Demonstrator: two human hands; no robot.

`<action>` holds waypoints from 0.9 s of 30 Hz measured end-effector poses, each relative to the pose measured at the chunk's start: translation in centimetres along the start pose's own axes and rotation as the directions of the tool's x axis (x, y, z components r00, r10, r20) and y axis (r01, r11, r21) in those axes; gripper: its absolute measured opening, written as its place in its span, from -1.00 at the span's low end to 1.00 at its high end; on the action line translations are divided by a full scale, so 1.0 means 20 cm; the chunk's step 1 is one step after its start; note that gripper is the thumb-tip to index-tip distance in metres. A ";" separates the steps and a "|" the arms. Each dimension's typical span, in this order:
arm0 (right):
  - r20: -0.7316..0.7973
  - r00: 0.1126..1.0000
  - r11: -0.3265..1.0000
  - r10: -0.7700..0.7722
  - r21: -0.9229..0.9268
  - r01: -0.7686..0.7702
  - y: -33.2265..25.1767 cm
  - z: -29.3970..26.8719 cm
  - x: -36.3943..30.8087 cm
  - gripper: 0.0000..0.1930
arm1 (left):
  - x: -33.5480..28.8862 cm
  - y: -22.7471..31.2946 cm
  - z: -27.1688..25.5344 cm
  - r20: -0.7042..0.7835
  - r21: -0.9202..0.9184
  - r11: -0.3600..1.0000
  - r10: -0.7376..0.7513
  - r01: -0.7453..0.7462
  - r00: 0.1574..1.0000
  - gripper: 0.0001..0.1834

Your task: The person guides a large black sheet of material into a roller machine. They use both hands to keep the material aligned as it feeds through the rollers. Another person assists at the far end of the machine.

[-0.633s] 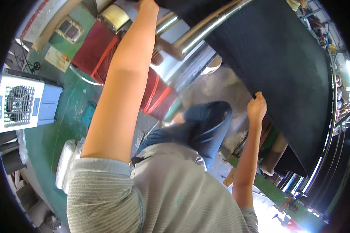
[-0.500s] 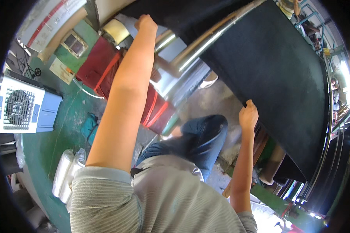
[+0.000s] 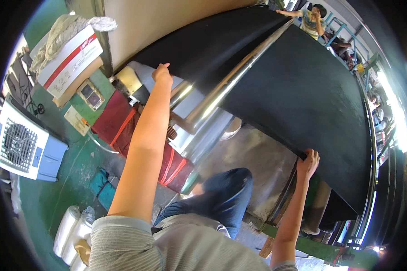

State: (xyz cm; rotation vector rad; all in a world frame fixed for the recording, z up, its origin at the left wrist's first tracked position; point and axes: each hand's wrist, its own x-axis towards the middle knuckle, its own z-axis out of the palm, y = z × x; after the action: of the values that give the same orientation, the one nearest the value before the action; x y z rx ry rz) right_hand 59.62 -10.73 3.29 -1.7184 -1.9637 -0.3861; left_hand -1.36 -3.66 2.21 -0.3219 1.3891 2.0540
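A wide, smooth black sheet (image 3: 298, 99) stretches over a long shiny metal roller (image 3: 239, 79) in front of me. Reaching forward past the roller's near end, my left hand (image 3: 162, 74) is closed at the edge of the sheet's far-left part (image 3: 194, 52). My right hand (image 3: 308, 163) pinches the sheet's near edge on the right side, fingers on top. Between the two hands the near edge runs slantwise, over a gap where the floor shows.
A dark red bench part (image 3: 115, 115) with red straps lies left of the roller. Further left are a boxy air cooler (image 3: 20, 142), white rolls (image 3: 70, 230) and a carton (image 3: 70, 63). Another person (image 3: 309, 22) is at the sheet's far end. Metal rails (image 3: 370, 135) border the right.
My right hand has come nearer and further right, along with the sheet's edge. My left hand sits slightly lower in view. More of the far person shows as the view has shifted.
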 end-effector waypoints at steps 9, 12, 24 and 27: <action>0.176 0.983 0.998 0.047 0.030 -0.053 0.05 0.19 -0.23 -0.85 | 0.04 -0.02 -0.01 -0.064 0.131 0.981 0.154 -0.145 0.986 -0.68; 0.134 0.991 0.997 0.020 0.069 -0.029 -0.08 0.21 -0.28 -0.84 | 0.00 0.00 -0.01 -0.154 0.083 0.984 0.169 -0.158 0.973 -0.62; 0.106 0.990 0.948 -0.097 0.313 0.060 -0.44 0.23 -0.22 -0.87 | 0.61 -0.10 -0.10 0.297 -0.102 0.982 0.182 -0.158 0.937 -0.61; 0.091 0.992 0.947 -0.091 0.316 0.058 -0.47 0.27 -0.22 -0.88 | 0.61 -0.13 -0.06 0.218 0.092 0.979 0.158 -0.181 0.963 -0.69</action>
State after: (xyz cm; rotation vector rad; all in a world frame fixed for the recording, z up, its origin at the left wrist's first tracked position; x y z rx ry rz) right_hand 49.82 -13.19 -2.49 -1.4908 -2.0405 -0.0055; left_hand -9.35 0.38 -6.63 0.0634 1.4336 2.0679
